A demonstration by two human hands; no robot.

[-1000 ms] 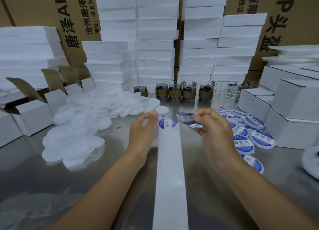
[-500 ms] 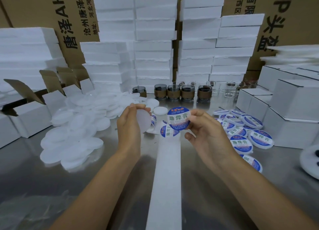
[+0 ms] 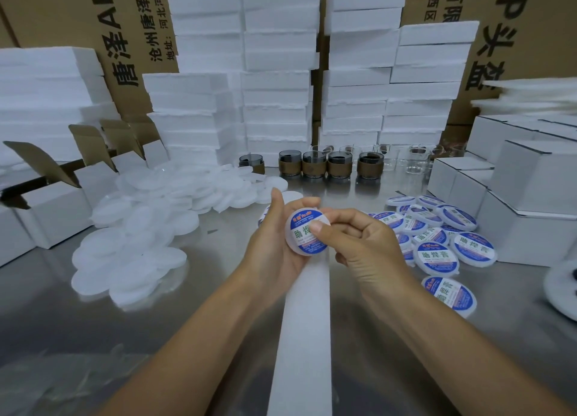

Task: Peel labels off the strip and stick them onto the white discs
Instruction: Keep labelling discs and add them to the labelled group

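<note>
Head view: left hand (image 3: 274, 237) cups one white disc (image 3: 303, 254) from behind, fingers curled round its rim, held above the surface (image 3: 218, 290) over the far end of the strip (image 3: 307, 322). Right hand (image 3: 365, 244) is closed on the same disc, thumb flat on the blue-and-white label (image 3: 299, 233) and index finger hooked over the top edge.

The label sits on the disc face, so this looks like the press-down step.

Handling, judged:
- The disc looks light, thin and fairly stiff, possibly foam or plastic. Grip it by the rim, with support behind it.
- The label is thin, limp and sticky, so take it by the edge only.
- The strip backing is slick paper and creases easily.

Bare discs pile (image 3: 140, 234) lies left and finished labelled discs (image 3: 437, 253) lie right, both on the surface.
</note>
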